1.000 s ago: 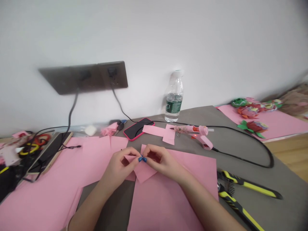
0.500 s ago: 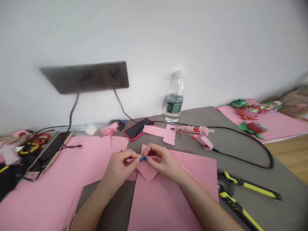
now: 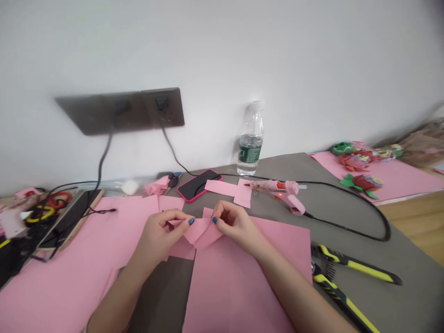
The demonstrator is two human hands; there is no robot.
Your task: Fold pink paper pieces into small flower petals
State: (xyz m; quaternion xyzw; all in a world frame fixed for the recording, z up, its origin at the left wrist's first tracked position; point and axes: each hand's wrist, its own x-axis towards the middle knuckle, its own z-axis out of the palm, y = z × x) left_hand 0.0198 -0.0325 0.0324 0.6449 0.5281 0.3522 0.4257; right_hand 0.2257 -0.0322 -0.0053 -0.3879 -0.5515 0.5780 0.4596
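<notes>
A small folded piece of pink paper [image 3: 201, 233] is held just above the grey table [image 3: 347, 212] between both hands. My left hand [image 3: 160, 233] pinches its left end, fingers closed. My right hand [image 3: 233, 225] pinches the right end, thumb and forefinger pressed together. Both thumbs carry blue nail polish. Under the hands lies a large pink paper sheet [image 3: 243, 282].
A pink glue gun [image 3: 282, 192] with a black cord lies behind the hands, beside pink paper strips [image 3: 229, 190], a pink-cased phone [image 3: 197, 184] and a water bottle [image 3: 250, 141]. Yellow-handled cutters [image 3: 347, 277] sit at the right. Paper flowers [image 3: 360, 169] lie far right. Another phone [image 3: 71, 217] and clutter sit at the left.
My two hands have drawn apart from a thumbs-touching pinch, spreading the folded pink paper between them. Nothing else has moved.
</notes>
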